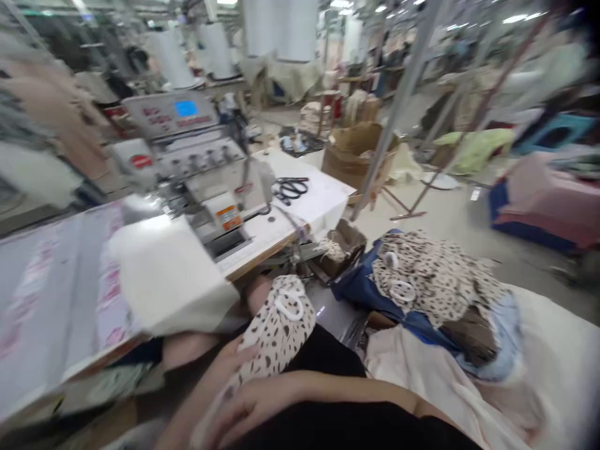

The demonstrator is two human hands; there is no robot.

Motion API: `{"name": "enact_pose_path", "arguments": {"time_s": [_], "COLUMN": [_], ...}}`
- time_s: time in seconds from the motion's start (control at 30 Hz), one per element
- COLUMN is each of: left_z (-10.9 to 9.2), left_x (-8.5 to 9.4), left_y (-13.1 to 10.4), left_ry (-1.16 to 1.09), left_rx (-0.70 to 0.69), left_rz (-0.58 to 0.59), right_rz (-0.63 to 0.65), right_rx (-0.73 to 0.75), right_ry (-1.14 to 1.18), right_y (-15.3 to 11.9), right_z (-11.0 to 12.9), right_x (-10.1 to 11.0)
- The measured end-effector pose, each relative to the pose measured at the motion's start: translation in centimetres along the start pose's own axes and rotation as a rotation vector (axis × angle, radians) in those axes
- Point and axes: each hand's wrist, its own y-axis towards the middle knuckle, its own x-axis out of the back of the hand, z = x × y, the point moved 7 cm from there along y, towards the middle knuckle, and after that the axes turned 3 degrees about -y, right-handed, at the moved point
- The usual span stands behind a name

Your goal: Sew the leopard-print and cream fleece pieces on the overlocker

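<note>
A cream garment piece with dark spots [276,328] lies across my lap, with a white ring-shaped loop [290,305] near its upper end. My left hand [232,359] grips its left side, fingers bent over the cloth. Lower down, my right hand [246,403] is closed at the piece's lower end, its forearm crossing in front of my body. Motion blur softens both hands' fingertips. Ahead and to the left stands an overlock sewing machine [201,169] with a small blue display; neither hand touches it.
Pale cloth [173,269] hangs over the sewing table's edge [262,256]. Coiled black cord [291,189] lies behind the machine. To my right, more spotted garments [435,269] are heaped on blue and white cloth. A small open box [342,247], metal pole [398,106] and large carton [349,159] stand beyond.
</note>
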Motion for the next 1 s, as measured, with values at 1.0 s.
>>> {"name": "enact_pose_path", "arguments": {"time_s": [1.0], "left_z": [-1.1], "left_x": [5.9], "left_y": [-3.3], "left_ry": [0.566], "left_rx": [-0.355], "left_rz": [-0.144], "right_rz": [-0.560], "right_rx": [-0.354], "right_ry": [-0.612], "right_y": [-6.8], "right_z": [1.3], "right_x": [15.3]}}
